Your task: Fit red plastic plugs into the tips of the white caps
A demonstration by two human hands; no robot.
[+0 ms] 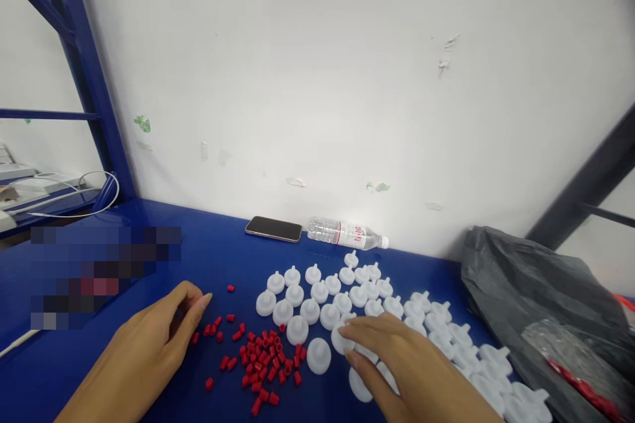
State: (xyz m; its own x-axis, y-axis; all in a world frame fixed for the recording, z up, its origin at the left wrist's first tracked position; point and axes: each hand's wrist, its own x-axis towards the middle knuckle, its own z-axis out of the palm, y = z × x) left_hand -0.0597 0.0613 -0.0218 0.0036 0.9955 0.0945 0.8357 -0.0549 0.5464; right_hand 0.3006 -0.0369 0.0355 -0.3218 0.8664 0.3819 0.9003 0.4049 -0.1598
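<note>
On the blue table, small red caps [262, 357] lie in a loose heap between my two hands. White round pieces with narrow stems [318, 355] spread from the middle to the right. My left hand [149, 337] hovers left of the red caps, thumb and index finger curled close together; what they hold, if anything, is hidden. My right hand [397, 357] is over the white pieces, thumb and index finger apart around the edge of one of them. Its palm and fingers cover several pieces beneath.
A phone [274, 229] and a clear bottle [347, 234] lie by the white wall. At the right sits a black plastic bag [536, 291] with a clear bag of red pieces [585, 386]. A blue metal frame [89, 66] and a white cable [116, 195] are at the left.
</note>
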